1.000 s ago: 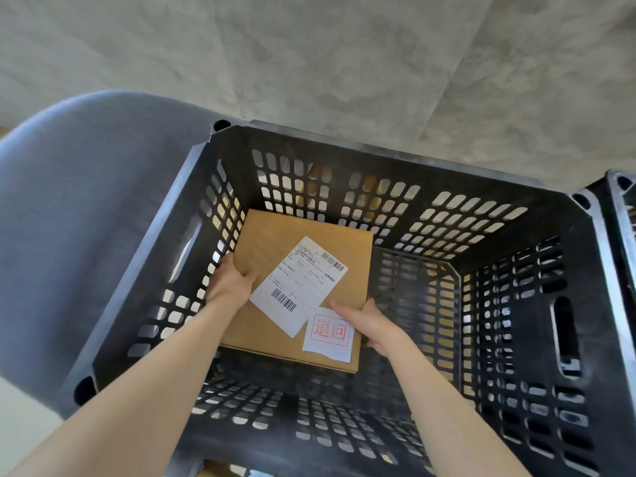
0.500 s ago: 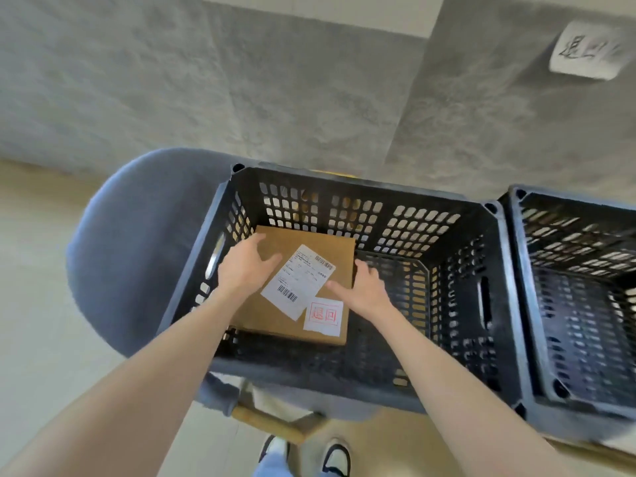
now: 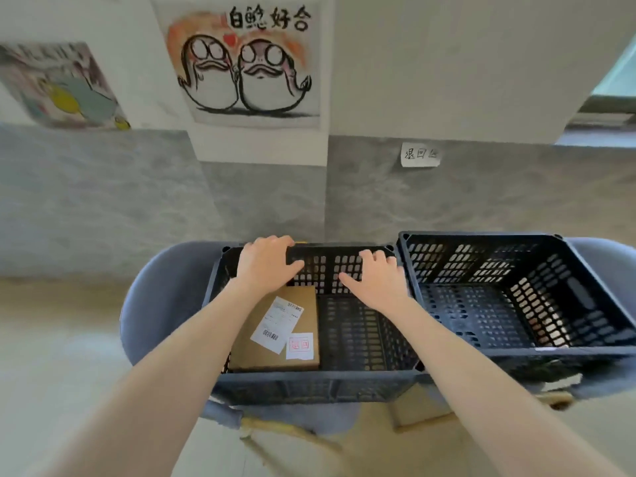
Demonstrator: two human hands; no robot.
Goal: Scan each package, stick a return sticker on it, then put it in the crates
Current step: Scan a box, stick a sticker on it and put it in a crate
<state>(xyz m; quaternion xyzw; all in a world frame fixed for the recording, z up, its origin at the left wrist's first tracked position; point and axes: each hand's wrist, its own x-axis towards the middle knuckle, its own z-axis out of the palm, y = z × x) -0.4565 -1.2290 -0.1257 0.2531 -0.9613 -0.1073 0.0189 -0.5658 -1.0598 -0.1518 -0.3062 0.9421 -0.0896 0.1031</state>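
Both hands, left (image 3: 263,266) and right (image 3: 377,282), hover empty with loose fingers over the crate (image 3: 309,383); its cardboard box (image 3: 275,330) looks light and stiff, best gripped by opposite edges.

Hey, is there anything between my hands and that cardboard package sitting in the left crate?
Nothing visible. The package lies uncovered on the floor of the left crate, at its left side. Your left hand and right hand are above it, near the far wall, with only open air between.

Two cartoon posters (image 3: 246,60) and a handwritten note (image 3: 420,154) hang on the wall (image 3: 103,187)
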